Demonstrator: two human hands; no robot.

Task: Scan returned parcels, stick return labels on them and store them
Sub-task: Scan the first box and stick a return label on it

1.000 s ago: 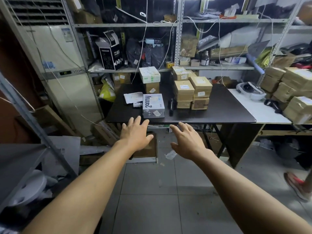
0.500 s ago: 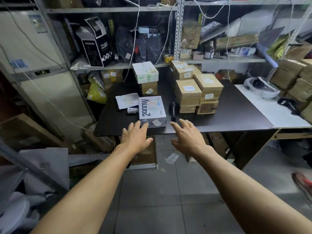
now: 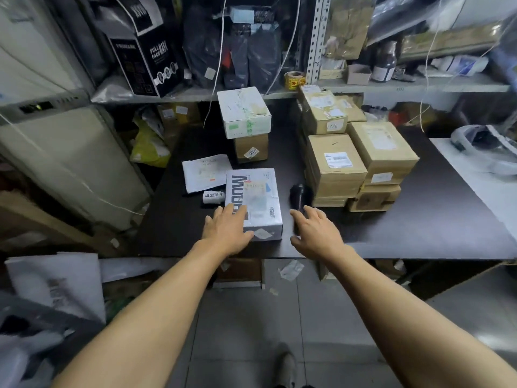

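Both hands are reaching over the desk's (image 3: 419, 225) front edge with fingers spread and nothing held. The left hand (image 3: 228, 229) is lying on the near left corner of the white parcel (image 3: 256, 203), probably to steady or lift it; the right hand (image 3: 316, 233) is hovering just beside the black scanner (image 3: 298, 196), likely going for it. The parcel is sitting near the front edge, label up for scanning. Brown boxes (image 3: 361, 163) are stacked toward the back edge. The dark desk is standing against cluttered metal shelves (image 3: 419, 86) in a storeroom.
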